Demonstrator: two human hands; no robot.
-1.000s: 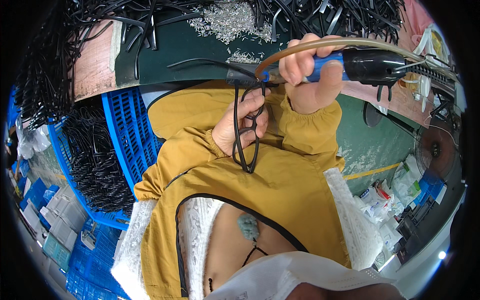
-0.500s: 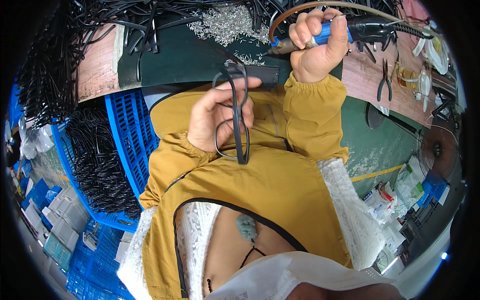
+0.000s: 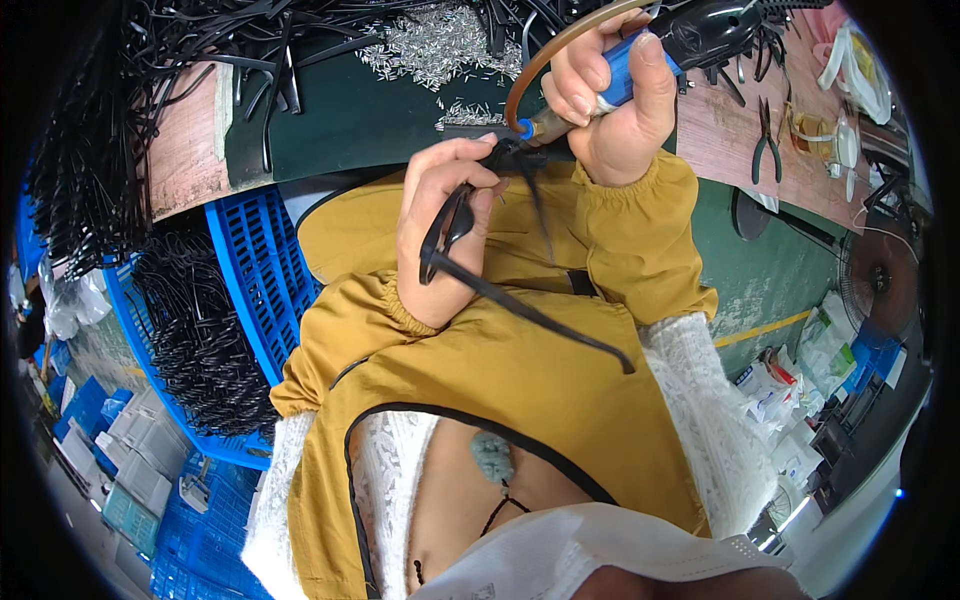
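Note:
My left hand point(image 3: 440, 215) grips a black glasses frame point(image 3: 430, 250) near the front edge of the bench. One temple arm of it slants down to the right over my apron; the other is blurred near the driver. My right hand point(image 3: 625, 110) is wrapped round a blue and black powered screwdriver point(image 3: 628, 75), whose tip meets the frame at its hinge end beside my left fingertips. A brown hose point(image 3: 540, 65) loops off the tool. Just beyond, on a dark green mat point(image 3: 320, 130), lies a heap of small silver screws point(image 3: 440, 45).
Black temple arms point(image 3: 90, 150) are piled along the left and back of the bench. A blue basket point(image 3: 265, 270) full of glasses frames point(image 3: 195, 340) stands at the left. Pliers point(image 3: 766, 145) lie on the right, with a fan point(image 3: 880, 280) beyond.
The glasses frame has turned in my left hand, a temple arm now swung down to the right. My right hand has brought the screwdriver down and left to meet it.

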